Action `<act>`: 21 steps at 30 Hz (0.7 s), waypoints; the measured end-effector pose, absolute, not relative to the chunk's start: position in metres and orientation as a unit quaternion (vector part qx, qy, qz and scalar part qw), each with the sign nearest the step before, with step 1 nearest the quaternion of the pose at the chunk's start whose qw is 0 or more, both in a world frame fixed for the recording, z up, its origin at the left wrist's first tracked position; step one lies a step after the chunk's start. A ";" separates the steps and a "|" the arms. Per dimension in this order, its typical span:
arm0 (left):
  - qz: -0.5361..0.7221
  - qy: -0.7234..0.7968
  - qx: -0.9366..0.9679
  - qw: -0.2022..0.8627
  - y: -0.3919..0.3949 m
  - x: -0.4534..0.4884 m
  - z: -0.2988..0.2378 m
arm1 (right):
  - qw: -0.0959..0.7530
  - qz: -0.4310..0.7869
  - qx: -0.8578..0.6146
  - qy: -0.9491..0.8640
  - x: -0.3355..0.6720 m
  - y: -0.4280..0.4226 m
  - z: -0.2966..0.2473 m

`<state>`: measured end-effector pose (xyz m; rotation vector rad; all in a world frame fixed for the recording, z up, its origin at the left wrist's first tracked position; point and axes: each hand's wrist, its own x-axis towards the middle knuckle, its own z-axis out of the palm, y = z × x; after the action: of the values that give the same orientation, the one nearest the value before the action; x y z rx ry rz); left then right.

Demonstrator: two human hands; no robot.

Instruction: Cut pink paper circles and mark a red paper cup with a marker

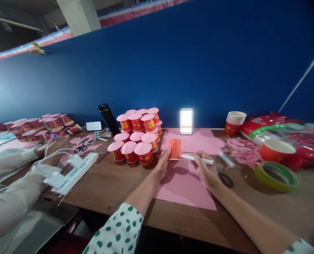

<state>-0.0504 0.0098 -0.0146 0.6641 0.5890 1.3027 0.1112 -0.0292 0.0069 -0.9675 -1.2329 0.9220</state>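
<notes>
A head-worn camera looks forward and down, from close above a brown table (93,183), toward a blue partition (173,67).

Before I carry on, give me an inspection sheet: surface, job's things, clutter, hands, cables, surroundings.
Surface: brown wood-look table, pink paper sheet on it.
Job's things: red patterned paper cup; white pen-shaped tool, tip at the cup's lower edge; pink-topped red paper cups grouped left.
Clutter: pink paper scraps and yellow-green tape roll, right.
Hands: left hand holds the cup; right hand holds the tool.
Cables: white cords near white power strip, left.
Surroundings: blue partition behind; co-worker's pale sleeve, far left.
</notes>
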 end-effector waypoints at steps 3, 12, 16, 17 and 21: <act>0.588 0.267 0.295 0.704 0.009 -0.050 -0.013 | 0.613 0.403 -0.417 -0.537 0.111 -0.029 0.005; 0.582 0.263 0.297 0.710 0.008 -0.051 -0.012 | 0.620 0.392 -0.408 -0.543 0.113 -0.026 0.003; 0.585 0.263 0.294 0.709 0.009 -0.050 -0.013 | 0.619 0.391 -0.413 -0.541 0.113 -0.026 0.002; 0.584 0.263 0.293 0.710 0.009 -0.050 -0.014 | 0.620 0.392 -0.411 -0.541 0.113 -0.026 0.002; 0.581 0.266 0.295 0.710 0.009 -0.051 -0.014 | 0.631 0.397 -0.406 -0.529 0.114 -0.025 0.001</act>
<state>-0.0509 0.0095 -0.0142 0.6543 0.5913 1.2889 0.1137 -0.0248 0.0014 -0.9290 -1.2097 0.9078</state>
